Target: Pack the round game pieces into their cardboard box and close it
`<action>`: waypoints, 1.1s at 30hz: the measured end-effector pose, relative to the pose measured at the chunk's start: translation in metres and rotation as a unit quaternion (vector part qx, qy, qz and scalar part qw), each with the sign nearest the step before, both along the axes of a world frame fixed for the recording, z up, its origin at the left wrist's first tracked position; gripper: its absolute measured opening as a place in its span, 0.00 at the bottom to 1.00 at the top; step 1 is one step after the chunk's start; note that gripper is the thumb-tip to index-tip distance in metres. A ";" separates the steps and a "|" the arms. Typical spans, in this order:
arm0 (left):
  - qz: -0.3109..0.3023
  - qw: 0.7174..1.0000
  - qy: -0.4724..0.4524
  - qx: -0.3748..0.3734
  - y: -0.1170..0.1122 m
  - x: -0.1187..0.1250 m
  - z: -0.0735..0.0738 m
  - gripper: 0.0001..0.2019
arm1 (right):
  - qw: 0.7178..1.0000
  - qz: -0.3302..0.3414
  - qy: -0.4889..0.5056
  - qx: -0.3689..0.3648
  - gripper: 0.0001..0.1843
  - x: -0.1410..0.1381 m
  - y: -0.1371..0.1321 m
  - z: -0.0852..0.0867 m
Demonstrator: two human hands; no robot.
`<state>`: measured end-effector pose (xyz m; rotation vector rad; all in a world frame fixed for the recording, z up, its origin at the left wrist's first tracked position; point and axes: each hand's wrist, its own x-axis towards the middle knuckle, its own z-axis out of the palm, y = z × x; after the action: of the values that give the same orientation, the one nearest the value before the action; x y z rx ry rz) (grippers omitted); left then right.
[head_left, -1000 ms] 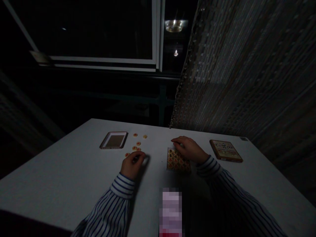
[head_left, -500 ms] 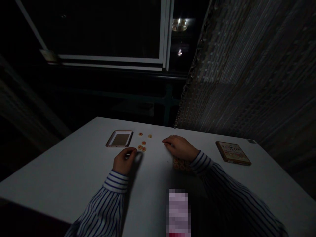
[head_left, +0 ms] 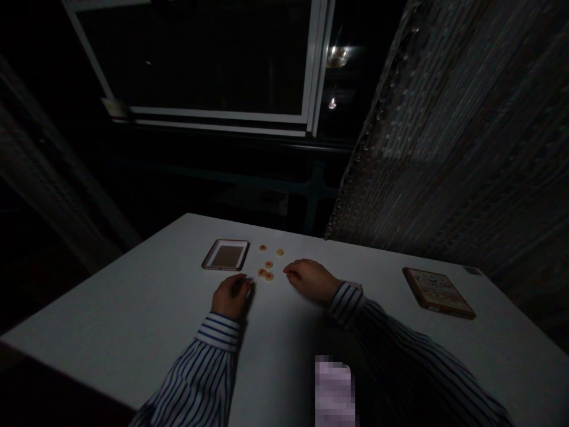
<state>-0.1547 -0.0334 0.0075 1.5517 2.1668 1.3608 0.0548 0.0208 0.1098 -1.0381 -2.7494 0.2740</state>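
Several round wooden Chinese chess pieces [head_left: 269,264] with reddish marks lie loosely at the far middle of the white table [head_left: 169,320]. Two of them touch at the near side of the group. My left hand [head_left: 230,296] is just left of these, fingers curled in a pinch; a small pale edge shows at the fingertips, too dim to name. On the right side of the pieces, my right hand [head_left: 312,279] hangs low over the table with its fingers closed together. Whatever it may hold is hidden. My right forearm covers the spot where stacked pieces stood.
An open shallow box tray [head_left: 226,255] lies beyond my left hand. Toward the right edge sits a box lid [head_left: 438,290] with printed writing, and a small dark card [head_left: 472,271] behind it. A bead curtain [head_left: 400,178] hangs beyond the table.
My right hand has moved left, closer to the loose pieces, and its forearm now hides the stacked pieces. My left hand has drawn slightly away from the group. The view has shifted a little.
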 end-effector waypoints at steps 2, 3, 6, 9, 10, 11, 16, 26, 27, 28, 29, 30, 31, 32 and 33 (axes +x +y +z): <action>0.001 1.000 0.025 0.006 0.001 0.000 -0.006 0.20 | 1.000 0.000 -0.005 -0.007 0.16 -0.006 0.000 -0.005; 0.002 0.999 0.040 0.010 0.001 0.000 -0.008 0.19 | 1.000 -0.002 -0.006 -0.010 0.16 -0.008 0.000 -0.008; -0.003 0.997 0.079 0.015 0.002 0.000 -0.014 0.17 | 1.000 -0.007 -0.007 -0.015 0.16 -0.017 0.001 -0.019; -0.009 0.995 0.102 0.010 0.004 -0.001 -0.019 0.15 | 1.000 0.004 -0.009 -0.012 0.16 -0.025 0.001 -0.028; -0.010 0.994 0.109 0.008 0.004 -0.002 -0.021 0.15 | 1.000 0.009 -0.013 -0.012 0.16 -0.028 0.001 -0.030; -0.011 0.993 0.116 0.006 0.005 -0.002 -0.022 0.15 | 1.000 0.011 -0.020 -0.012 0.16 -0.031 0.001 -0.032; -0.021 0.990 0.136 -0.005 0.006 -0.005 -0.026 0.14 | 0.999 0.025 -0.032 -0.004 0.15 -0.043 -0.001 -0.040; -0.032 0.989 0.144 -0.023 0.005 -0.005 -0.019 0.15 | 0.998 0.056 -0.039 0.013 0.18 -0.060 -0.004 -0.052; -0.034 0.988 0.146 -0.026 0.005 -0.005 -0.018 0.15 | 0.998 0.057 -0.039 0.013 0.18 -0.061 -0.005 -0.052; -0.034 0.988 0.148 -0.030 0.005 -0.004 -0.018 0.15 | 0.998 0.057 -0.038 0.012 0.18 -0.062 -0.005 -0.052; -0.032 0.987 0.151 -0.033 0.005 -0.004 -0.017 0.15 | 0.998 0.057 -0.039 0.010 0.18 -0.062 -0.005 -0.052; -0.032 0.987 0.154 -0.038 0.005 -0.004 -0.016 0.15 | 0.998 0.058 -0.040 0.008 0.18 -0.063 -0.005 -0.052; -0.032 0.986 0.157 -0.044 0.005 -0.003 -0.015 0.15 | 0.997 0.058 -0.040 0.005 0.19 -0.063 -0.005 -0.053; -0.032 0.985 0.160 -0.052 0.005 -0.003 -0.015 0.15 | 0.998 0.059 -0.039 0.004 0.19 -0.064 -0.005 -0.053; -0.033 0.984 0.163 -0.061 0.006 -0.003 -0.014 0.15 | 0.998 0.060 -0.037 0.002 0.19 -0.064 -0.005 -0.053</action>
<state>-0.1579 -0.0278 -0.0068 1.8874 2.3018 0.9901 -0.0095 0.0161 0.0566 -0.9010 -2.8823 0.2517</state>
